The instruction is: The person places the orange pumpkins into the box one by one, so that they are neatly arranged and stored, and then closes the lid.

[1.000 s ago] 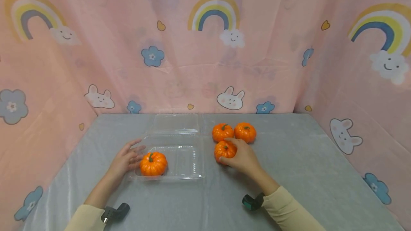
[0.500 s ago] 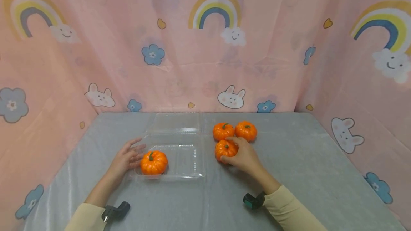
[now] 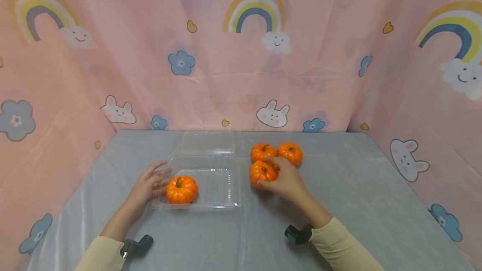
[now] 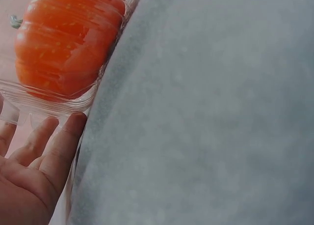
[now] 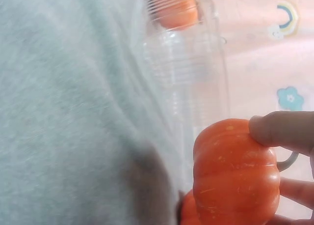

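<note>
My right hand (image 3: pixel 288 181) grips a small orange pumpkin (image 3: pixel 262 174) between thumb and fingers; the right wrist view shows this pumpkin (image 5: pixel 235 173) close up, with a shadow on the cloth beside it. At the left, my left hand (image 3: pixel 147 185) touches the left side of a clear plastic container (image 3: pixel 216 207) with its fingers extended. One pumpkin (image 3: pixel 181 190) sits inside the container, at its left end. In the left wrist view the fingertips of my left hand (image 4: pixel 41 166) meet the clear wall next to that pumpkin (image 4: pixel 68 43).
Two more pumpkins, one at the left (image 3: pixel 262 151) and one at the right (image 3: pixel 290 153), stand just behind the gripped one. The container's clear lid (image 3: pixel 208 141) lies folded back behind it. Grey cloth (image 3: pixel 361 195) covers the table, and a patterned pink curtain (image 3: pixel 150 78) surrounds it.
The gripped pumpkin has shifted slightly up and to the left with my right hand, overlapping the back-left pumpkin more. My left hand has stayed by the container. The head view has moved a little.
</note>
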Available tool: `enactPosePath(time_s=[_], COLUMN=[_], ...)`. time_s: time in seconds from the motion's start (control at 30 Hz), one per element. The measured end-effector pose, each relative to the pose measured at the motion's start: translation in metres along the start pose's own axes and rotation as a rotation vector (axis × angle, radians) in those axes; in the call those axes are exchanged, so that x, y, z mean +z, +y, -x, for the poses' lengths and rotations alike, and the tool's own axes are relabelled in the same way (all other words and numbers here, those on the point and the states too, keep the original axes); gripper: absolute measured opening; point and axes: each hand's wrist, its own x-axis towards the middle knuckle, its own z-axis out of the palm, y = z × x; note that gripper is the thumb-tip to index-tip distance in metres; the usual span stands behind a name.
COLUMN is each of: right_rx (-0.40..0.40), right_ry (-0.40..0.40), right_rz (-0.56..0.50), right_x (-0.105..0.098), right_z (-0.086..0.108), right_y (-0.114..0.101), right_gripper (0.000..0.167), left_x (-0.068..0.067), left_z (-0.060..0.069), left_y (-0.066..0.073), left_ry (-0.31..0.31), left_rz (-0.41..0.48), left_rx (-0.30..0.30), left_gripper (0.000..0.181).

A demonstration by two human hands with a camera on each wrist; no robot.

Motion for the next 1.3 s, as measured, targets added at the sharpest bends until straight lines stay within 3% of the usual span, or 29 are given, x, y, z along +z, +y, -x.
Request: enactPosePath(time_s=[0.63,0.9,1.3], right_rx=[-0.099,-0.119,-0.205], right_ry=[-0.021,-0.077,-0.178], right_rz=[-0.018,-0.077,-0.049], right_x=[-0.012,-0.007,0.004], right_z=[-0.008,-0.013,-0.018], right_y=[-0.046,-0.057,-0.070], right_gripper=[0.061,0.058,0.058], left_x=[0.001,0.001,0.001], left_z=[-0.002,-0.001,-0.002], left_y=[-0.001,0.001,0.000], left_ry=[0.019,0.023,0.024], left_rz=[-0.028,-0.022,-0.025], left_rx=[-0.003,-0.003,-0.002], left_gripper=[0.051,0.051,0.051])
